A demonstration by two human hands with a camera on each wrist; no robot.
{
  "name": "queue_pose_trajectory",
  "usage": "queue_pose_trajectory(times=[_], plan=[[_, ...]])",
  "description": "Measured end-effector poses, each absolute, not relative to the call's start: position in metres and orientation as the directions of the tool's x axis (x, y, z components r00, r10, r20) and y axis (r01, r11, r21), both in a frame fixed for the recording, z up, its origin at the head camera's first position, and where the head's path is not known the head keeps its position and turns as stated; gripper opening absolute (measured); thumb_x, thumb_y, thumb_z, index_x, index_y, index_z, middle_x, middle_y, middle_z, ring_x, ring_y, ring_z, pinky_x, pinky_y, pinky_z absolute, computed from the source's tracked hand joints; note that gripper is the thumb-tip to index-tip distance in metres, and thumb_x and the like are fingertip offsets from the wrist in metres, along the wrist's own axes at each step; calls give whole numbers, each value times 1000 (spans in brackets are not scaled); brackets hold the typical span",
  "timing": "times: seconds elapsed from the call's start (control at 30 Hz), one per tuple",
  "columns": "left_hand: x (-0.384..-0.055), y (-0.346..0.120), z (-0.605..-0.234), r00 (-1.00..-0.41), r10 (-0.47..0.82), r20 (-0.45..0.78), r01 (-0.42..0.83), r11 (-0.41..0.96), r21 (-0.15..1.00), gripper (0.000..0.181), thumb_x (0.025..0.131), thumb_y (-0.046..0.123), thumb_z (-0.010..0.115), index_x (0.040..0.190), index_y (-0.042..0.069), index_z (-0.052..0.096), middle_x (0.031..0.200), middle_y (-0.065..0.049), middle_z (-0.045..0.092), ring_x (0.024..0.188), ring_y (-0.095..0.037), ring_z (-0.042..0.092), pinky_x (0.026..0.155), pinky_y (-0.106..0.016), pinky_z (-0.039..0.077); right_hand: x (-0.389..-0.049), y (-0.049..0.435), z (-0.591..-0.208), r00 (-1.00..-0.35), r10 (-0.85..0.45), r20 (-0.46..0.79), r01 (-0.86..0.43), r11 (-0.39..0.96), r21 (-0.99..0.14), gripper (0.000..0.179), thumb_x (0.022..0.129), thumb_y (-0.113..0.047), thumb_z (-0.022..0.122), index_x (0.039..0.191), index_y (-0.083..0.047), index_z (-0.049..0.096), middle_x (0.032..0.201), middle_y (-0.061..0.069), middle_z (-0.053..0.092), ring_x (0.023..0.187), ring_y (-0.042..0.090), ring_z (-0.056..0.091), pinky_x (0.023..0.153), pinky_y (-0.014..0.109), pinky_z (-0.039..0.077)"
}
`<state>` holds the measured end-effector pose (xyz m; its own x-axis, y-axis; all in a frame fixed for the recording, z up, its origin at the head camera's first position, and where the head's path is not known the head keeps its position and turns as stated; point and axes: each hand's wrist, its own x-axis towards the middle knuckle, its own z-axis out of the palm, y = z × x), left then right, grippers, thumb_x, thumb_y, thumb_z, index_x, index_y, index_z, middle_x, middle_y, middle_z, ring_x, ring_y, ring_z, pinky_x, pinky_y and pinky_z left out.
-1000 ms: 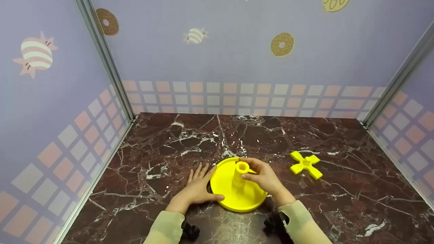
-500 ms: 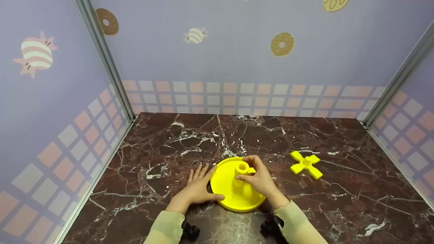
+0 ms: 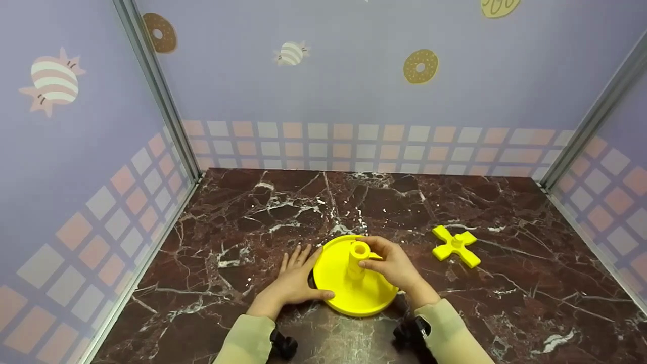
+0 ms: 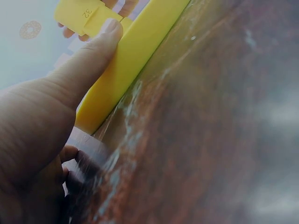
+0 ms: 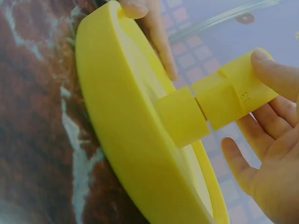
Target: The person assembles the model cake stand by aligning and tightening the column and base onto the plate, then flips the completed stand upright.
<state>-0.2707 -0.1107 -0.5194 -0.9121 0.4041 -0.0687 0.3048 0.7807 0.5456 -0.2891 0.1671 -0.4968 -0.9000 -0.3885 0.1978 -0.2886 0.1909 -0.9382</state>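
A round yellow tray with a raised rim lies on the table. From its middle rises a short yellow post. A yellow tube with raised digits stands above the post, a narrow dark gap showing at their joint. My right hand grips the tube's upper part between thumb and fingers. My left hand steadies the tray's left side, thumb straight over the rim and the other fingers spread on the table beside it. The right hand partly hides the tube's side tab.
To the right lies a yellow four-armed cross with a peg at its centre. The dark red marbled table carries white specks behind the tray. Printed panels wall in the back and sides.
My right hand turned one way with the tube half a second ago, its tab coming into view, and has since swung back. The left hand, tray and cross stay put.
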Motion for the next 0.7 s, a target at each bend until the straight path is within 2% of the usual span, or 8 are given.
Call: queue_pose_trajectory(times=[0.1, 0.23, 0.4, 0.53, 0.63, 0.7], plan=[[-270, -111, -519, -910, 410, -63, 309, 772, 556, 117, 78, 71, 76, 167, 21, 19, 173, -21, 11, 161, -45, 1, 128, -67, -3, -288, 162, -499, -925, -314, 216, -293, 226, -929, 49, 88, -6, 80, 131, 4, 61, 127, 23, 68, 120, 33, 64, 104, 46, 55], [-271, -111, -520, -911, 408, -64, 310, 776, 550, 116, 78, 71, 76, 167, 21, 19, 173, -21, 11, 161, -45, 2, 128, -67, -2, -286, 155, -501, -943, -217, 253, -304, 249, -919, 47, 81, -4, 86, 120, 3, 60, 116, 19, 68, 112, 29, 65, 92, 36, 59], [-271, -111, -519, -911, 408, -60, 314, 779, 544, 116, 78, 71, 76, 167, 21, 19, 172, -22, 12, 161, -45, 2, 128, -67, -2, -282, 148, -504, -942, -155, 299, -331, 263, -906, 51, 77, -4, 89, 117, 0, 57, 111, 14, 66, 104, 21, 63, 82, 26, 56], [-271, -111, -519, -910, 410, -55, 316, 775, 547, 116, 78, 70, 76, 167, 21, 20, 172, -22, 12, 160, -45, 2, 128, -67, -2, -282, 151, -503, -930, -204, 304, -353, 282, -892, 61, 77, -10, 90, 128, -1, 58, 121, 19, 65, 109, 26, 62, 86, 29, 58], [-271, -111, -519, -911, 408, -55, 314, 774, 550, 116, 78, 70, 77, 167, 21, 20, 172, -22, 12, 161, -45, 2, 128, -67, -3, -285, 157, -501, -917, -288, 275, -350, 256, -901, 66, 81, -11, 87, 139, -1, 55, 135, 23, 62, 123, 36, 60, 97, 38, 59], [-271, -111, -519, -912, 407, -58, 311, 775, 549, 116, 78, 70, 77, 167, 21, 20, 173, -21, 12, 161, -45, 2, 128, -67, -3, -287, 162, -500, -900, -355, 252, -340, 212, -916, 66, 86, -10, 82, 144, -1, 53, 144, 23, 58, 133, 41, 55, 106, 46, 55]])
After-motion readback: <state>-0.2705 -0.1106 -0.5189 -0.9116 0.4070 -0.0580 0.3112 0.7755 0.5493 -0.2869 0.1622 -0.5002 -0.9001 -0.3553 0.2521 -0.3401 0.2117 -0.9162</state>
